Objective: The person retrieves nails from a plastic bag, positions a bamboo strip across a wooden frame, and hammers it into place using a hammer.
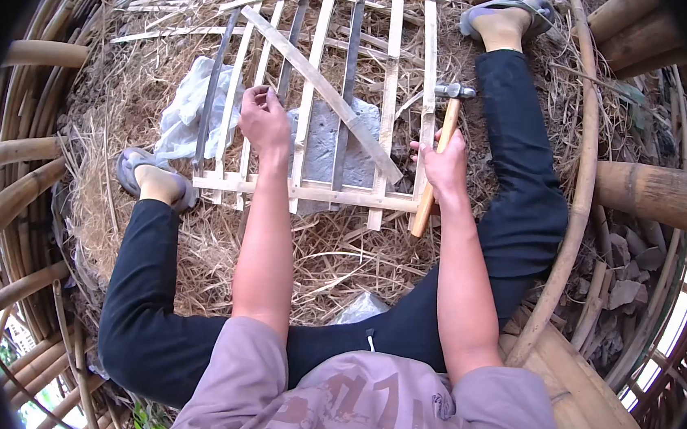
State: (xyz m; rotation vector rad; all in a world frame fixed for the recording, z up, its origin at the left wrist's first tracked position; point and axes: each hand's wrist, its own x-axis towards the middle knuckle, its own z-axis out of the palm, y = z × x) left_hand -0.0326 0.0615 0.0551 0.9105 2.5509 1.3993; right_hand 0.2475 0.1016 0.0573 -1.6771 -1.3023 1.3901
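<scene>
Between my legs lies a frame of thin bamboo slats (313, 97), pale and dark strips running upright between a curved top strip and a straight bottom strip. One diagonal slat (329, 95) crosses it. My left hand (265, 122) is over the frame's left part, its fingers curled in a pinch; what they hold, if anything, is too small to tell. My right hand (445, 160) grips a hammer (451, 118) by its wooden handle at the frame's right edge, the metal head pointing away from me. Under the slats is a grey stone slab (361, 155).
A crumpled white plastic sheet (193, 111) lies left of the frame. Straw covers the ground. My sandalled feet are at the left and upper right. A long bamboo pole (586, 154) runs along the right, with a thick bamboo post (659, 197) and stones (624, 276) beyond.
</scene>
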